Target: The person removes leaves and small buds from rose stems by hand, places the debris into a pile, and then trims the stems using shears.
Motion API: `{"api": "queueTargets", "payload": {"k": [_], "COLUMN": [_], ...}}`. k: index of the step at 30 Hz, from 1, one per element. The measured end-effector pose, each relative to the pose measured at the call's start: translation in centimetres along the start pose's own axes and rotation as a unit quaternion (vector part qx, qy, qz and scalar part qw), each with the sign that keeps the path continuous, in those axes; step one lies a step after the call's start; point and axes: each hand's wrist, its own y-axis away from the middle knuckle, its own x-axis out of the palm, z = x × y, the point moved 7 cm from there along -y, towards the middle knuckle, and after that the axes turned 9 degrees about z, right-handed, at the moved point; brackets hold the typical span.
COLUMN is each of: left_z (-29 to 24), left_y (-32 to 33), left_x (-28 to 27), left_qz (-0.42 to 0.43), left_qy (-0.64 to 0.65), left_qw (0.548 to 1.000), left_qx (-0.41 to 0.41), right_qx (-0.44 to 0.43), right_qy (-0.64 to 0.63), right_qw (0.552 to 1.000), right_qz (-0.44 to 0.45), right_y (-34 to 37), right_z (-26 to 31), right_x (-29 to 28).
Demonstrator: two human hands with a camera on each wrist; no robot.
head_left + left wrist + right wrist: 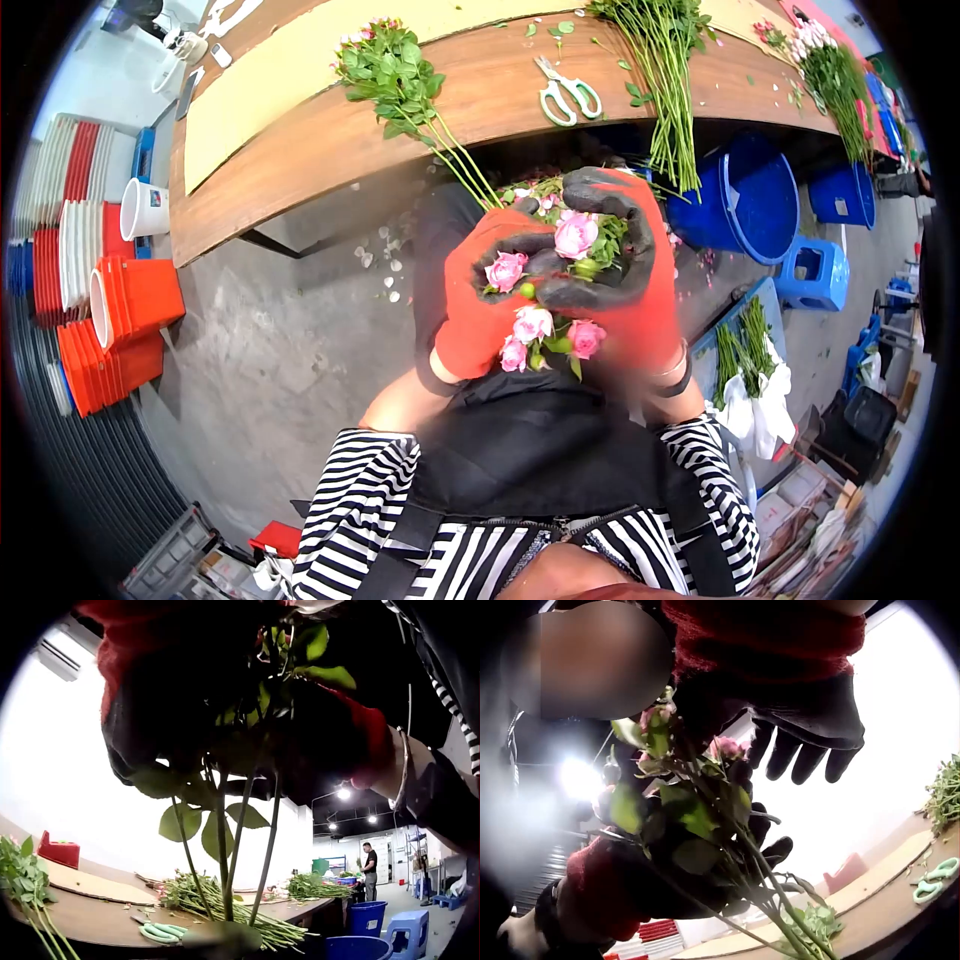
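Note:
Both hands wear red gloves with black palms. The left hand (482, 290) holds a small bunch of pink roses (576, 235) in front of the body, its fingers curled round the leafy stems (223, 855). Curved beside the same bunch is the right hand (645, 275), its thumb near the blooms. In the right wrist view the right hand (780, 712) has its fingers spread and loosely extended above the roses (727, 748), while the left hand (660, 881) is around the stems below. Whether the right thumb touches a flower is hidden.
On the wooden table (300, 150) lie green-handled scissors (570, 95), a leafy rose bunch (395, 75) and a pile of long stems (672, 110). Blue buckets (745, 200) and a blue stool (812, 273) stand right; orange bins (145, 300) stand left. A person (370, 870) stands far behind.

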Motion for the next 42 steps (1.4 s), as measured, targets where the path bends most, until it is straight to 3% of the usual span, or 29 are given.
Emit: {"api": "queueTargets", "payload": {"k": [1,3,5,8,11,14,17,21,23,26,27,31,33,35,38,42], "left_z": [-0.7,-1.0,-0.6,-0.9,-1.8,-2.1,-1.4,-1.4,-0.8,-0.4,-0.3,-0.5,-0.5,-0.4,-0.9,0.6], "left_y": [-0.1,-0.2,0.2,0.4,0.3,0.5,0.6,0.4,0.4,0.2,0.1,0.1,0.2,0.1,-0.1,0.1], "left_x": [0.5,0.5,0.2,0.1,0.6,0.6,0.5,0.2,0.0,0.4,0.4,0.6,0.7,0.8,1.1,1.0], "left_qz": [-0.003,-0.03,-0.054,-0.077,-0.081,-0.086,-0.118,-0.11,-0.099,-0.074,-0.061,-0.048,-0.05,-0.054,-0.038,-0.024], "left_qy": [0.027,-0.029,-0.047,-0.098,-0.143,-0.176,-0.149,-0.128,-0.06,-0.023,-0.039,-0.064,-0.061,-0.047,-0.065,0.032], "left_qw": [0.999,0.999,0.997,0.992,0.984,0.975,0.981,0.984,0.993,0.997,0.997,0.997,0.997,0.997,0.997,0.999], "left_qx": [-0.023,0.024,0.034,0.036,0.072,0.101,0.051,0.047,0.02,-0.002,-0.003,-0.008,-0.006,-0.005,0.019,-0.023], "right_qx": [-0.013,-0.006,0.056,0.049,-0.014,-0.055,-0.06,-0.097,-0.094,0.013,0.088,0.146,0.136,0.051,0.055,0.053], "right_qy": [0.058,0.108,-0.001,-0.139,0.096,0.279,0.282,0.29,0.257,0.033,-0.05,-0.011,0.027,0.132,0.043,0.026], "right_qw": [0.998,0.994,0.998,0.985,0.994,0.958,0.957,0.952,0.961,0.999,0.995,0.988,0.99,0.989,0.997,0.998], "right_qz": [-0.003,-0.021,-0.042,-0.087,-0.041,-0.029,-0.038,0.001,0.046,0.036,0.005,0.053,0.037,-0.035,-0.017,-0.006], "right_y": [0.1,0.4,0.8,0.9,0.4,0.6,0.9,1.9,2.0,2.2,2.6,2.0,1.5,0.6,1.2,1.4], "right_z": [0.3,1.1,0.1,0.4,1.2,2.0,1.9,2.2,1.6,0.0,-1.0,-1.9,-1.5,1.1,0.2,-0.2], "right_x": [-0.2,-0.3,-1.1,-1.2,-1.3,-1.1,-1.0,-0.5,-0.5,-1.2,-1.0,-1.0,-1.2,-1.0,-1.0,-1.0]}}
